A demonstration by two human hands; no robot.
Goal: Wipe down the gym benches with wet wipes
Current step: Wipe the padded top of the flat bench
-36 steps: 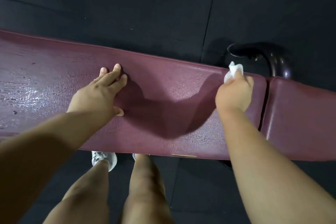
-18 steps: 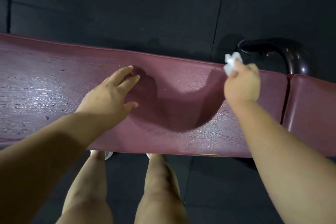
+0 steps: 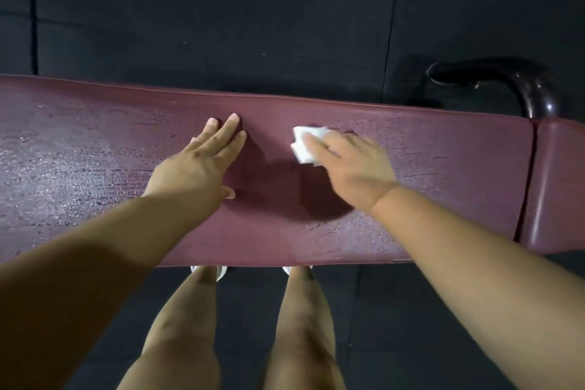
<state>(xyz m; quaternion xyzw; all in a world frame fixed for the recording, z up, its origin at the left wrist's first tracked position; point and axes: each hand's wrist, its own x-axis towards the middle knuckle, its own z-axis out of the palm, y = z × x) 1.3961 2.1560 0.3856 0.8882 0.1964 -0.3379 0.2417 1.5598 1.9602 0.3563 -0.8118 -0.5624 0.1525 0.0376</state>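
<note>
Nearest, two bare legs (image 3: 240,326) stand on the dark floor mats (image 3: 395,310), cut off by the bottom edge; only slivers of white shoes (image 3: 207,271) show, the rest hidden under the desk's near edge. Both forearms enter from the lower corners, cut off by the frame. On the maroon padded desk (image 3: 95,168), the left hand (image 3: 196,165) lies flat near the middle, fingers (image 3: 232,128) straight and spread, thumb tip just visible under the palm. Just beside it to the right, the right hand (image 3: 351,168) is blurred; its fingers press a folded white wet wipe (image 3: 305,146) onto the pad, closer to the far edge, the wipe partly covered by them. Wet sheen marks the pad's left part and near right. A second pad (image 3: 560,184) is cut off at the right. Beyond the far edge, a dark curved metal frame tube (image 3: 535,89) rises, its base hard to make out. No writing is readable.
</note>
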